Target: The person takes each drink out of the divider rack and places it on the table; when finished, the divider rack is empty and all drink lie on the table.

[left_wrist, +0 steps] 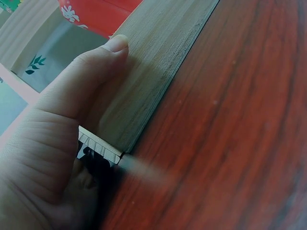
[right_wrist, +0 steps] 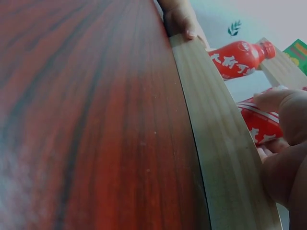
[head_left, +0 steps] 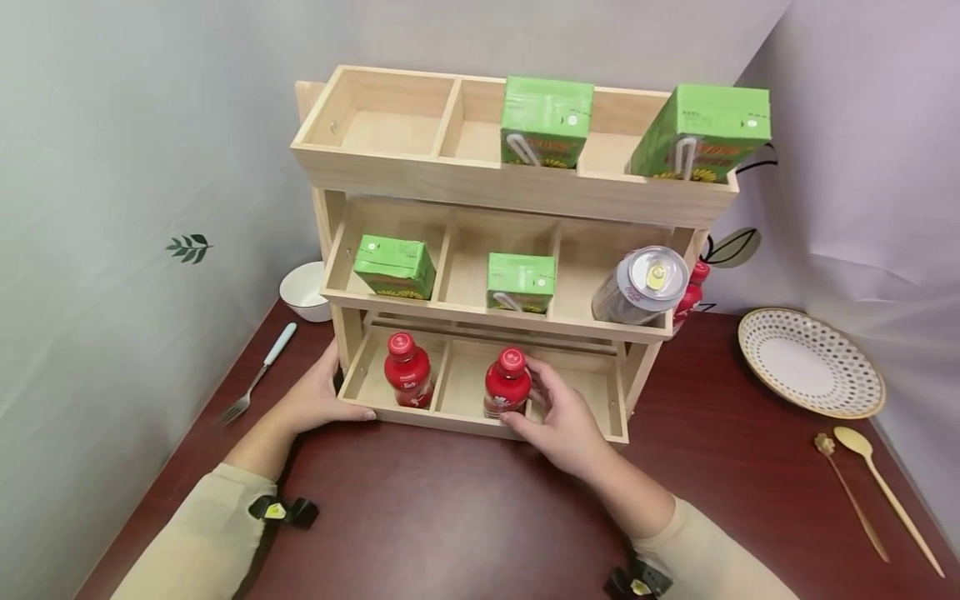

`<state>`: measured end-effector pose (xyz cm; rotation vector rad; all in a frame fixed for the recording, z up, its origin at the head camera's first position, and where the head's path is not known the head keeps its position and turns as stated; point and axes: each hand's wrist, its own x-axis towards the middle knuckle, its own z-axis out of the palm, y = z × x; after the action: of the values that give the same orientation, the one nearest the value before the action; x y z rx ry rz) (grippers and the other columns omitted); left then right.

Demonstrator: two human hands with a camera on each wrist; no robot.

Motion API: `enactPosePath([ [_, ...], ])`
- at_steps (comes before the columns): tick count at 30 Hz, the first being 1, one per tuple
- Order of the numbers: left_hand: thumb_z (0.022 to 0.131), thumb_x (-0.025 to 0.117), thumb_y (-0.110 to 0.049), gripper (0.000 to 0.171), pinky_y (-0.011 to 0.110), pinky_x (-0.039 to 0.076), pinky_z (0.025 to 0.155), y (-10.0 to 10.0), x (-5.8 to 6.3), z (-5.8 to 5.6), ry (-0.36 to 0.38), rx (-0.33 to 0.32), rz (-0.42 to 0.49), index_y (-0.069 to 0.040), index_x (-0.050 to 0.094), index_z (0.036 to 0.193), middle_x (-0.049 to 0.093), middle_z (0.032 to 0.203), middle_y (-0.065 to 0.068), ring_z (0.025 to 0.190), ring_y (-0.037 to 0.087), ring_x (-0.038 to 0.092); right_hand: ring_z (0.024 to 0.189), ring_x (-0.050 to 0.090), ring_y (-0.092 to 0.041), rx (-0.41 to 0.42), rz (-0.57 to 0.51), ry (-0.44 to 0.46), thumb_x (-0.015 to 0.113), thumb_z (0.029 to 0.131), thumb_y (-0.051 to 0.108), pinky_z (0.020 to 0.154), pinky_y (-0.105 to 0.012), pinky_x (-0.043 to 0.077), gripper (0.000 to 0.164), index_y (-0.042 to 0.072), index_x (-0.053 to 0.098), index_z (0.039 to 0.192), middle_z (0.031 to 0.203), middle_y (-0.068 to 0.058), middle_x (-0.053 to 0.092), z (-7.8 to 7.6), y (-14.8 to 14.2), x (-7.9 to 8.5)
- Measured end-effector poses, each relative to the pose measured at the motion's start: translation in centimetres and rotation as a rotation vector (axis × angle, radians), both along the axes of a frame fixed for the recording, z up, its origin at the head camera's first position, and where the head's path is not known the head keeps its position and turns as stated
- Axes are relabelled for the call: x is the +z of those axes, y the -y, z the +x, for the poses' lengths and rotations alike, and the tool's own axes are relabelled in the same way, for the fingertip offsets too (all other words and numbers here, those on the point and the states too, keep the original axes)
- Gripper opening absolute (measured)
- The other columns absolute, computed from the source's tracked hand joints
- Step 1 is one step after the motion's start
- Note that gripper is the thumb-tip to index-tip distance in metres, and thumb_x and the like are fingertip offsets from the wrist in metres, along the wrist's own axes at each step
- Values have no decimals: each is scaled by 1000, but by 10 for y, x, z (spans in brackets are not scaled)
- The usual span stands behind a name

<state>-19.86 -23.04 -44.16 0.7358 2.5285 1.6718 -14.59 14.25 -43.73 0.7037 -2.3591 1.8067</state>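
Bottle [head_left: 507, 385] and right hand [head_left: 567, 427] meet just below centre of the head view, thumb and fingers curled round the red sides, in the middle compartment of the wooden rack's [head_left: 450, 175] bottom tier [head_left: 442, 422]. Left of that, the left hand [head_left: 318, 398] grips the tier's corner, near a second red bottle [head_left: 409, 375]. A silver can [head_left: 637, 287] sits at right, one tier up.

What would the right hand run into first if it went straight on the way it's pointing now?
The red bottle in the middle compartment of the bottom tray, which the right hand grips. Past it, the wooden divider to the left seems next in line, though depth is unclear.
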Motion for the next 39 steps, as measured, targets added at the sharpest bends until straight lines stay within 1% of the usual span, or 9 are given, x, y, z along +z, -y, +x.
enactPosePath([
  [8, 54, 95, -8, 126, 21, 33, 101, 1, 0, 2, 8, -2, 0, -7, 17, 153, 32, 149, 16, 131, 31, 36, 115, 58, -15, -35, 18, -8, 82, 73, -2, 96, -30, 45, 72, 12, 48, 135, 122, -3, 62, 1, 3, 1],
  [10, 54, 95, -8, 126, 21, 33, 101, 1, 0, 2, 8, -1, 2, -7, 17, 153, 32, 149, 16, 131, 31, 37, 116, 58, -18, -28, 3, -2, 81, 73, -4, 96, -32, 45, 72, 9, 48, 135, 123, -6, 62, 3, 4, 5],
  [15, 54, 95, -8, 126, 21, 33, 101, 1, 0, 2, 10, -1, 6, -7, 17, 153, 32, 149, 16, 131, 31, 36, 116, 58, -23, -16, -49, 0, 79, 72, -11, 96, -37, 45, 66, -3, 49, 131, 122, -15, 63, 10, 6, 22],
  [18, 54, 95, -7, 126, 21, 33, 101, 1, 0, 2, 11, -4, 11, -7, 16, 153, 32, 149, 16, 131, 32, 36, 115, 59, -20, -16, -79, 10, 78, 72, -13, 96, -38, 45, 64, -4, 50, 129, 121, -15, 64, 13, 6, 27],
  [24, 54, 95, -8, 126, 20, 32, 101, 1, 0, 2, 8, -4, 10, -8, 16, 153, 31, 149, 16, 132, 32, 36, 116, 59, -17, -23, -152, -4, 78, 71, -14, 96, -39, 45, 66, -4, 52, 131, 123, -16, 64, 16, 5, 26],
  [29, 54, 94, -7, 127, 20, 33, 100, 1, 0, 2, 7, -9, 7, -8, 16, 153, 31, 149, 17, 131, 33, 36, 116, 59, -20, -3, -200, -44, 78, 70, -16, 94, -40, 45, 72, -5, 50, 135, 123, -19, 62, 20, 3, 24],
  [33, 55, 94, -7, 127, 20, 34, 100, 0, -1, 3, 1, -17, 6, -9, 15, 154, 30, 150, 18, 131, 35, 36, 112, 62, -21, -2, -235, -50, 77, 69, -18, 92, -42, 47, 72, -6, 49, 135, 120, -19, 64, 22, 0, 25],
  [39, 53, 95, -7, 128, 21, 33, 100, 0, -1, 3, -12, -4, 3, -7, 15, 153, 33, 149, 17, 129, 33, 38, 111, 62, -21, 7, -270, -79, 75, 66, -24, 90, -38, 49, 75, -10, 47, 134, 119, -16, 65, 26, -7, 29],
])
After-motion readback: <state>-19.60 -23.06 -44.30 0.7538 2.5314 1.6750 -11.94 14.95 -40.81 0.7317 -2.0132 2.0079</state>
